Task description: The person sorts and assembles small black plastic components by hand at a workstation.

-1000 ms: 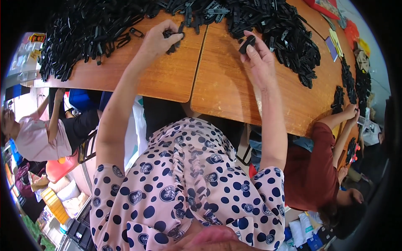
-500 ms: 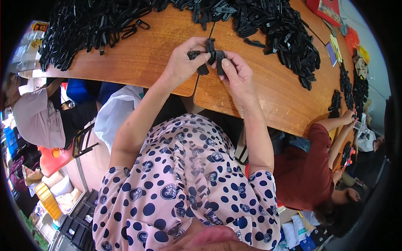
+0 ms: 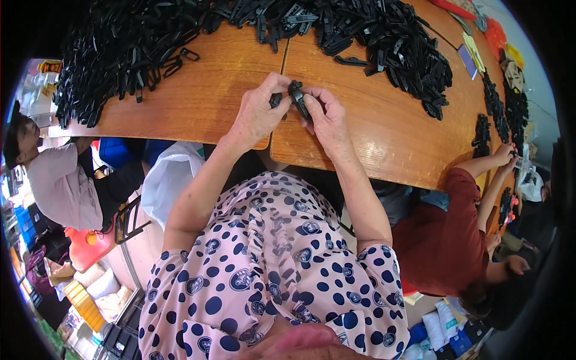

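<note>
Close to the table's near edge, my left hand [image 3: 258, 109] and my right hand [image 3: 327, 120] are brought together, both with fingers closed. Between them is a black plastic clip [image 3: 297, 99], tilted, with my right thumb pressing along it and my left fingertips at its other side. A second small black plastic piece [image 3: 275, 100] pokes out of my left hand between thumb and fingers. My fingers cover parts of both pieces. Beyond my hands lie a large heap of long black plastic parts [image 3: 120, 54] on the left and another heap of black clips [image 3: 390, 48] on the right.
The brown wooden table [image 3: 228, 72] has a seam running between my hands. A white plastic bag [image 3: 171, 180] hangs at the left below its edge. One person [image 3: 66, 186] sits left; another in a dark red top [image 3: 447, 246] works at the right beside smaller black piles [image 3: 482, 135].
My hands have shifted slightly nearer and closed up around the pieces. The clip my right hand held apart has met the one at my left fingertips.
</note>
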Demonstrator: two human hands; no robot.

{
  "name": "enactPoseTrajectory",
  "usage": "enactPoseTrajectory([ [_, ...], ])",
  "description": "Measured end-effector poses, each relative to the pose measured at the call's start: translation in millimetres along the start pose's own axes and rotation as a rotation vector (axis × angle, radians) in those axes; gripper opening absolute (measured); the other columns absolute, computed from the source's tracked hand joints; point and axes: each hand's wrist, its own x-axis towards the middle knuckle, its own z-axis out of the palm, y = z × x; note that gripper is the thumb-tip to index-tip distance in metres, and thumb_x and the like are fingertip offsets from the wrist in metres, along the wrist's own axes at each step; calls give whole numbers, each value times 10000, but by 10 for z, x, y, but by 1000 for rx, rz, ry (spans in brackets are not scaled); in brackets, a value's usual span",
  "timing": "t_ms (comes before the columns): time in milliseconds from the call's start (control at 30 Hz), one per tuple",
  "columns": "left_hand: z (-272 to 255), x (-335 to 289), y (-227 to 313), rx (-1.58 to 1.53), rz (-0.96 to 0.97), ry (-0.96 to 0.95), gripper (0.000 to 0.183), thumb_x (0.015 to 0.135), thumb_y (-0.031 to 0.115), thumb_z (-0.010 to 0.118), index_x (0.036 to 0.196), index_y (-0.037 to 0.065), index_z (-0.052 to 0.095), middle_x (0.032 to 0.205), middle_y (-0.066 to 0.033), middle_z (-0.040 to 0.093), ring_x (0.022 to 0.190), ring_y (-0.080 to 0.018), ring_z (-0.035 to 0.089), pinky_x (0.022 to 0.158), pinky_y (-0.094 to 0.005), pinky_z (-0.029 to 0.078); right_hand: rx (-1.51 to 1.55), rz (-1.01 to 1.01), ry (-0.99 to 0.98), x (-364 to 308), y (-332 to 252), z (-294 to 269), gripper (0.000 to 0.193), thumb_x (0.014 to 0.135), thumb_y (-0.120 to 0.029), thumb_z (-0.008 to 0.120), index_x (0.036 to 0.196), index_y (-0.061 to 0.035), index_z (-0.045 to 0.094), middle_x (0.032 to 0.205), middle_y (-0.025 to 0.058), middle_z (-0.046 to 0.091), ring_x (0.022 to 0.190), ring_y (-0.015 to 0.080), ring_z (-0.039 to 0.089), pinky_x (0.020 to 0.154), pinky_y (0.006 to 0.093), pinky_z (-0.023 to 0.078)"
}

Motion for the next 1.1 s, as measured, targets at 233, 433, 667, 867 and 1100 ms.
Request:
enactPoseTrajectory([
  [233,95,-29,-88,-233,-161,13,226,834,-27,580,1029,35,486,896,-92,655,756,-123,633,653,-250,508,131,-55,14,-59,175,-14,215,940,-108,534,1117,-2,595,793,-11,600,655,50,520,548,181,420],
  [433,56,-104,24,-345,-160,13,260,843,9,592,1083,21,493,927,-81,651,772,-108,619,677,-243,508,136,-24,101,-30,256,57,205,918,-68,561,1105,2,606,809,-8,589,668,64,534,577,187,437],
  [667,-110,-211,-102,-411,-218,71,254,867,140,627,1103,71,562,879,-17,638,627,-53,557,496,-173,396,-334,-353,71,-39,269,229,278,871,-120,636,1101,11,551,908,92,554,736,150,567,624,263,471],
  [867,-420,-564,-97,-386,-184,196,251,848,63,608,1092,51,553,867,-22,608,675,-58,545,541,-176,418,-209,-280,-176,-34,353,498,304,828,-214,677,1018,16,616,829,129,590,698,206,595,626,313,477],
  [1100,-888,-1122,-149,-264,-265,393,235,842,35,602,1071,56,555,828,-24,593,662,-64,538,567,-184,431,-569,-296,-525,-123,120,887,373,853,-329,617,1084,-38,588,978,169,587,936,334,593,767,410,472],
])
